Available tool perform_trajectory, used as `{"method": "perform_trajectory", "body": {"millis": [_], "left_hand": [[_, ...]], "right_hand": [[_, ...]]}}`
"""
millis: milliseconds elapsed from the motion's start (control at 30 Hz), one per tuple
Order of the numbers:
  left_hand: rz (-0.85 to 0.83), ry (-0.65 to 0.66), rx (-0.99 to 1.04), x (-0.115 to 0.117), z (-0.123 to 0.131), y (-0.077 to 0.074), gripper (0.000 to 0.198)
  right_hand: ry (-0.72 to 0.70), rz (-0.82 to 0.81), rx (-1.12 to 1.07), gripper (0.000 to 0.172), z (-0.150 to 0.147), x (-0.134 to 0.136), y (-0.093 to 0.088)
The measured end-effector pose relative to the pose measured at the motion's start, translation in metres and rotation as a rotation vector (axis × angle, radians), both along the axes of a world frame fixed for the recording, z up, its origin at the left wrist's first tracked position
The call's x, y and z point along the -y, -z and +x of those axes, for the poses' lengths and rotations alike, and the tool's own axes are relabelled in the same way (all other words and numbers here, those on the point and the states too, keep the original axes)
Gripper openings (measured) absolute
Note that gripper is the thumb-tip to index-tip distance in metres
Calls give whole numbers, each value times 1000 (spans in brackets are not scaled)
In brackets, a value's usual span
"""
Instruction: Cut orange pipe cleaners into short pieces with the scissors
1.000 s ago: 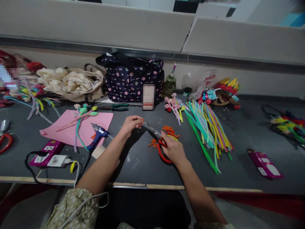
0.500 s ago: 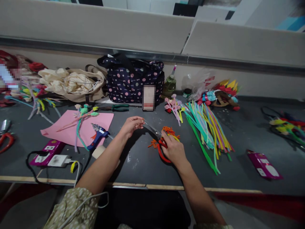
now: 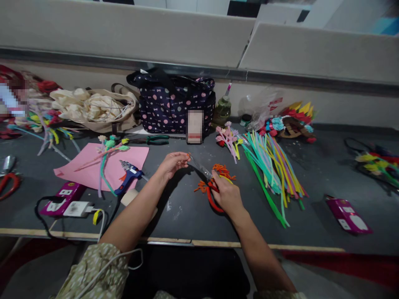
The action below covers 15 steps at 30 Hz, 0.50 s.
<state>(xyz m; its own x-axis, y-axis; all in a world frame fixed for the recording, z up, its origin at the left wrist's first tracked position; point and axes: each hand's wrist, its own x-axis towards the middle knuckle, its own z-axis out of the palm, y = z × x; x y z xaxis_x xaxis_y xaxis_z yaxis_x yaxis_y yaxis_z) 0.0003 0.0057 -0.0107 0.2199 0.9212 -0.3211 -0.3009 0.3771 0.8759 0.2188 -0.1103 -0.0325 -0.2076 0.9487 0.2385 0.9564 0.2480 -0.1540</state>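
My left hand (image 3: 175,163) is closed in a pinch, with a small orange piece (image 3: 188,155) just showing at its fingertips. Red-handled scissors (image 3: 214,203) are in my right hand (image 3: 228,193), whose fingers wrap the handles. Their shiny blades (image 3: 201,167) point up and left, the tips close to my left fingertips; whether they touch cannot be told. Short orange cut pieces (image 3: 201,186) lie in a loose heap under and behind my right hand. Part of a yellow curved thing (image 3: 231,180) shows behind that hand.
Pipe cleaners (image 3: 264,162) lie in a bundle on the right, beside pink pipe-cleaner flowers (image 3: 229,139). A blue glue gun (image 3: 129,178) rests on pink paper (image 3: 90,160) to the left. Behind stand a patterned bag (image 3: 176,104) and a phone-like object (image 3: 195,126). Purple boxes (image 3: 347,216) flank me.
My hands stay almost in place, the scissors still held with their tips by my left fingers. A little more orange shows at the left fingertips. The view has shifted slightly.
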Motion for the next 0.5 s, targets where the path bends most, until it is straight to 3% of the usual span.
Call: {"method": "perform_trajectory", "body": {"millis": [200, 333, 500], "left_hand": [[58, -71, -85, -2, -2, 1, 23], [184, -174, -119, 1, -1, -5, 18], [429, -115, -121, 11, 6, -16, 12]], "right_hand": [[81, 51, 76, 61, 2, 1, -14], [100, 69, 93, 58, 0, 0, -14], [145, 57, 120, 51, 1, -2, -9]]}}
